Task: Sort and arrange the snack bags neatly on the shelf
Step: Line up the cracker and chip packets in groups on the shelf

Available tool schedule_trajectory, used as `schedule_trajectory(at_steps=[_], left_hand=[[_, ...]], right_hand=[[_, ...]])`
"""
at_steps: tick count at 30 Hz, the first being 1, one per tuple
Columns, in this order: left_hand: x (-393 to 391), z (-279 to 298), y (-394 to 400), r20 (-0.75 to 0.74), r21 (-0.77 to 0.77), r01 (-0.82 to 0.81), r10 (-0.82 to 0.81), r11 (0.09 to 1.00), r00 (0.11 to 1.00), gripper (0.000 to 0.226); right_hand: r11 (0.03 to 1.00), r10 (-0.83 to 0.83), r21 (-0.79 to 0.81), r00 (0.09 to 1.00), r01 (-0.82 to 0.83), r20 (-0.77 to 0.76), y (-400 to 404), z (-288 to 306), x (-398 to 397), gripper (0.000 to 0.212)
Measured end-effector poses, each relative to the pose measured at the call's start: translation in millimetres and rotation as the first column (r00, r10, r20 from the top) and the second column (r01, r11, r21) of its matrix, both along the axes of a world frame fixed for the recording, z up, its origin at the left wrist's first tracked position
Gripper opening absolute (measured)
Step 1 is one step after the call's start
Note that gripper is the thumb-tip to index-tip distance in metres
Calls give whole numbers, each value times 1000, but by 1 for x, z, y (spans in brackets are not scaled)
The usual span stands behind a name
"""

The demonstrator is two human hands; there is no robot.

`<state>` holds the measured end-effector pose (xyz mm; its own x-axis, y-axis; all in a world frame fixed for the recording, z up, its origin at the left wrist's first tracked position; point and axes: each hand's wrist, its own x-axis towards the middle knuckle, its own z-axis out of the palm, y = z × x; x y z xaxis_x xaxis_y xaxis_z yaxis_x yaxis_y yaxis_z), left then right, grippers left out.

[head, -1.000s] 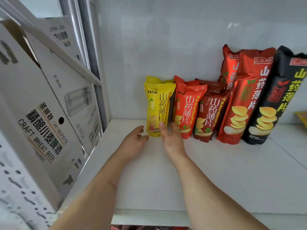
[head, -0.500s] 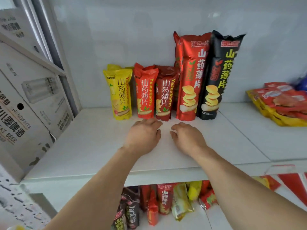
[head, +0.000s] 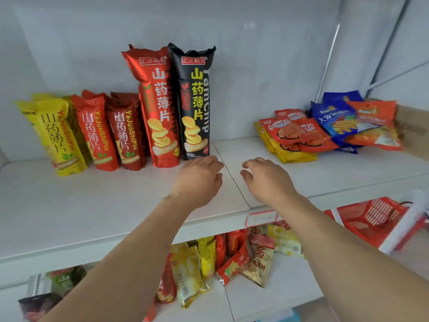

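A row of yam chip bags stands upright against the back of the white shelf (head: 92, 205): a yellow bag (head: 59, 138), a red bag (head: 97, 135), a dark red bag (head: 126, 135), a tall red bag (head: 157, 108) and a tall black bag (head: 196, 103). My left hand (head: 199, 180) hovers just in front of the black bag's base, fingers loosely curled, holding nothing. My right hand (head: 267, 180) hovers beside it over the bare shelf, fingers apart and empty. At the right lies a loose pile of flat red and yellow bags (head: 294, 135) and blue and orange bags (head: 355, 122).
The lower shelf holds several jumbled snack bags (head: 232, 259). A red plastic basket (head: 373, 217) sits at the lower right, below the shelf edge. A price label (head: 261, 218) is fixed to the shelf's front edge. A cardboard box edge (head: 413, 122) stands at the far right.
The view has swung right, away from the cardboard boxes. Both hands have moved right along the shelf, from the small bags to in front of the tall black bag, still empty.
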<state>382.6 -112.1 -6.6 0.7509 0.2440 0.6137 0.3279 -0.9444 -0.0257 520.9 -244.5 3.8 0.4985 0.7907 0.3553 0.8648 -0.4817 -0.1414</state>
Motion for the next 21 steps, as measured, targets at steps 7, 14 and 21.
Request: schedule_trajectory(at_steps=[7, 14, 21], left_hand=[[89, 0, -4, 4, -77, 47, -47, 996, 999, 30], [193, 11, 6, -49, -348, 33, -54, 937, 997, 43], [277, 16, 7, 118, -809, 74, 39, 583, 992, 51]], right_hand=[[992, -77, 96, 995, 84, -67, -16, 7, 82, 37], [966, -200, 136, 971, 218, -133, -13, 13, 169, 35], [910, -305, 185, 903, 370, -304, -13, 16, 254, 47]])
